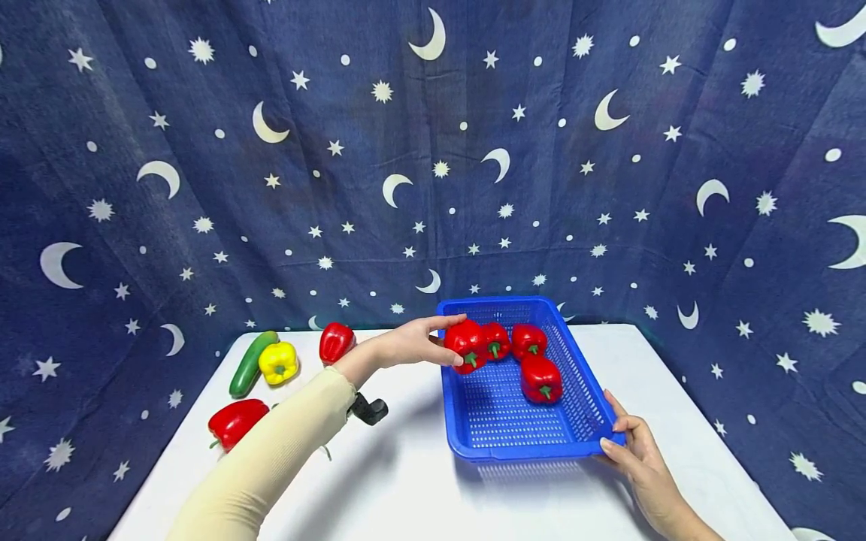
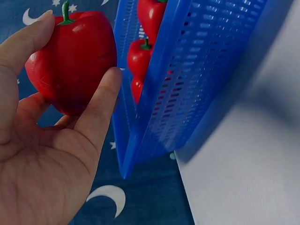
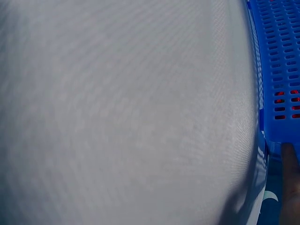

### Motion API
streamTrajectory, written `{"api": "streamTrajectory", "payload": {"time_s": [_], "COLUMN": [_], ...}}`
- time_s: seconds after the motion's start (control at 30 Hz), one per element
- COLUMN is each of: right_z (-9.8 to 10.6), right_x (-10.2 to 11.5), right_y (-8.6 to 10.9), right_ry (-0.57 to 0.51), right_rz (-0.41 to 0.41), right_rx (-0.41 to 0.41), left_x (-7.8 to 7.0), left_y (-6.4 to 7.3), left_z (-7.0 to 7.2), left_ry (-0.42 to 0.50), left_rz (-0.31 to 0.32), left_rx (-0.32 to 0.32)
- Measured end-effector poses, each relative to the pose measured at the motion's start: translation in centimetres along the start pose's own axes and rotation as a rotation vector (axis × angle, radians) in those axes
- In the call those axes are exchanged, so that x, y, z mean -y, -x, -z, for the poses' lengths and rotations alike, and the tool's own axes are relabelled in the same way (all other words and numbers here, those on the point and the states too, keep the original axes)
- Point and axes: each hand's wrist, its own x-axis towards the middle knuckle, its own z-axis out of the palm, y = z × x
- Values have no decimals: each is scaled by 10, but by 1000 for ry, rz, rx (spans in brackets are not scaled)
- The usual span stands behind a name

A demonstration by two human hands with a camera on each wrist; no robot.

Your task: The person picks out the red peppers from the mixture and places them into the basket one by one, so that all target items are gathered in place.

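Note:
My left hand grips a red bell pepper between thumb and fingers, its green stem uncovered. In the head view this pepper overlaps the left side of a blue plastic basket, near its back. Inside the basket lie three more red bell peppers, one at the back, one to its right and one nearer the front. My right hand holds the basket by its front right corner, thumb on the rim. The right wrist view catches just one finger against the blue wall.
On the left of the white table lie a green cucumber, a yellow bell pepper, a red bell pepper and another red one nearer the front. My left sleeve hides part of that area. A starry blue curtain hangs behind.

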Motion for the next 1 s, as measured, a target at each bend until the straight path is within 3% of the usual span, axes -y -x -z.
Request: {"api": "streamTrajectory", "payload": {"time_s": [0.27,0.47,1.0], "right_z": [1,2,2], "right_x": [0,0,3], "right_y": [1,2,0], "right_ry": [21,23,47], "right_rz": [-19,-24,-44], "right_rx": [-6,-7,10], "left_x": [-5,-9,-7], "left_y": [-16,-26,-50], "left_z": [-17,-26,-45], "left_ry": [-76,-114,-230], "left_rz": [-25,-8,3], "left_rx": [31,62,64]}}
